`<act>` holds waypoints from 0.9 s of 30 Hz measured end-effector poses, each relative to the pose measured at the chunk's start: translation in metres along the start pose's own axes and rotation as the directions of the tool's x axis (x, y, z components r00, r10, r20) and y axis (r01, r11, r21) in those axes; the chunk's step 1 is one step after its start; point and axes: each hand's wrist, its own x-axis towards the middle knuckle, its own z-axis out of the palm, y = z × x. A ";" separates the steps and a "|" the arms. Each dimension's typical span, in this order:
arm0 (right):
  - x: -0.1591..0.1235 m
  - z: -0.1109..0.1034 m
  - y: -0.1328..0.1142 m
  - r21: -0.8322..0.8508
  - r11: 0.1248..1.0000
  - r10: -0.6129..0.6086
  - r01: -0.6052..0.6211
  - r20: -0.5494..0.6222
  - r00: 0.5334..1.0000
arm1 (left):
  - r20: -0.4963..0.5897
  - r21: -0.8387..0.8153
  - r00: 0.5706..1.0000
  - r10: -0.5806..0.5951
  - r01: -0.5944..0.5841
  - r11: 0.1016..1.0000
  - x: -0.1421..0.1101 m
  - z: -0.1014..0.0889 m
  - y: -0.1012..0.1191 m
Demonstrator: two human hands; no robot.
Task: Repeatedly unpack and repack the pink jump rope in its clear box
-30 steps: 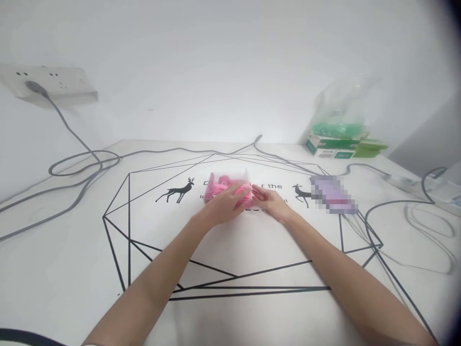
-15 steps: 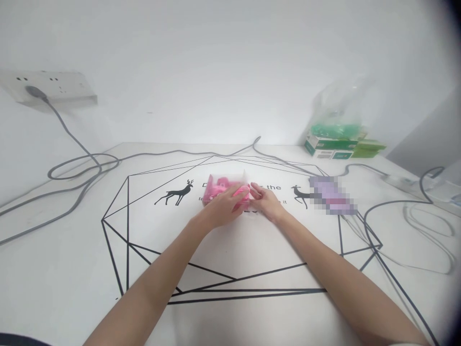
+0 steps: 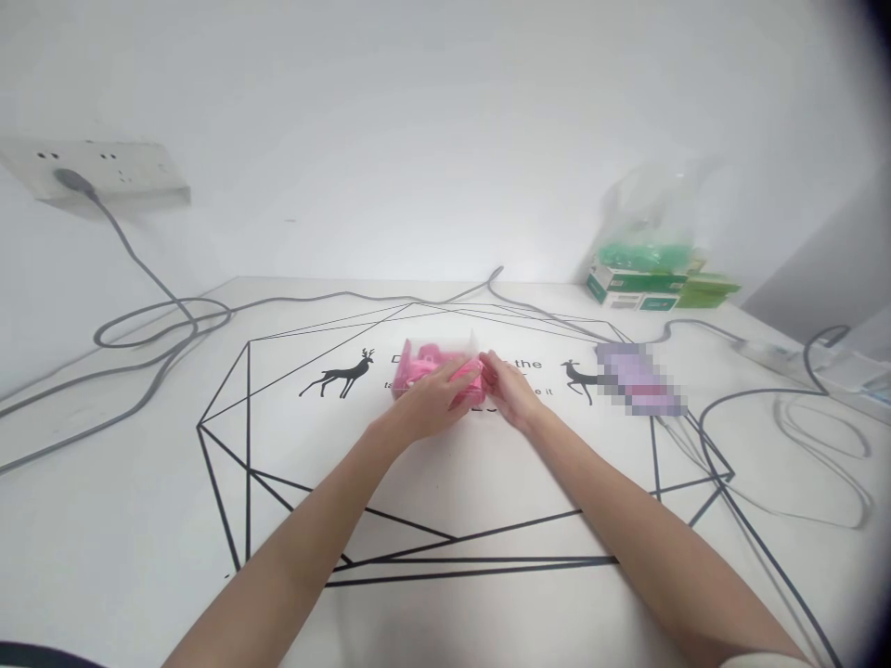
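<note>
A clear plastic box (image 3: 402, 369) with pink things (image 3: 432, 353) inside lies on the table in front of me. What the pink things are cannot be made out. My left hand (image 3: 432, 399) reaches over the box's near side, its fingers wrapped across the right part and hiding some of the contents. At the box's right end, my right hand (image 3: 511, 388) has its fingers bent together against the edge, touching the left fingertips. A thin clear flap stands up at the back right corner of the box.
A blurred-out purple phone-like object (image 3: 640, 378) lies to the right. Green and white boxes (image 3: 640, 286) with a clear bag (image 3: 647, 218) on top stand at the back right. Grey cables (image 3: 348, 295) run along the back and both sides. A wall socket (image 3: 139, 172) is at left.
My right hand has moved slightly left, and its fingers have closed in on the box's right end. The left hand and the box have barely moved.
</note>
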 end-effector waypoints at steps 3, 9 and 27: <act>-0.002 -0.001 -0.005 0.081 0.992 0.093 -0.092 -0.005 0.996 | -0.028 0.004 1.000 0.012 -0.012 1.000 0.001 0.000 0.001; -0.006 -0.017 -0.016 0.083 0.993 0.073 -0.078 0.064 0.995 | -0.075 0.024 0.996 0.043 -0.042 0.999 0.001 0.001 0.006; -0.011 -0.040 -0.029 -0.244 0.960 -0.127 0.136 0.050 0.991 | -0.230 0.118 0.968 -0.103 0.132 0.984 0.024 0.031 0.027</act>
